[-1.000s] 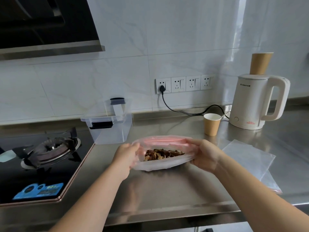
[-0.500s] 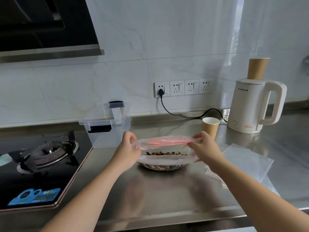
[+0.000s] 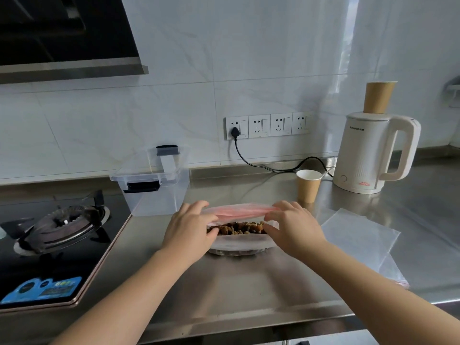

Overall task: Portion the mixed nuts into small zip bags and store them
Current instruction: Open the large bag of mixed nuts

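Observation:
A clear zip bag (image 3: pixel 239 241) with a pink zip strip along its top stands on the steel counter (image 3: pixel 236 290), and brown mixed nuts (image 3: pixel 239 228) show through its middle. My left hand (image 3: pixel 188 230) pinches the bag's left top corner. My right hand (image 3: pixel 292 227) pinches the right top corner. Both hands hold the mouth of the bag by the pink strip; whether the strip is sealed I cannot make out. The bag's base rests on the counter.
Spare flat zip bags (image 3: pixel 361 235) lie on the counter to the right. An open clear storage box (image 3: pixel 154 192) stands behind left, beside a gas stove (image 3: pixel 57 227). A paper cup (image 3: pixel 308 185) and a white kettle (image 3: pixel 371 153) with a cup on top stand behind right.
The bag came up from lying tilted in my hands to standing on the counter. Both hands moved to its top corners at the pink strip.

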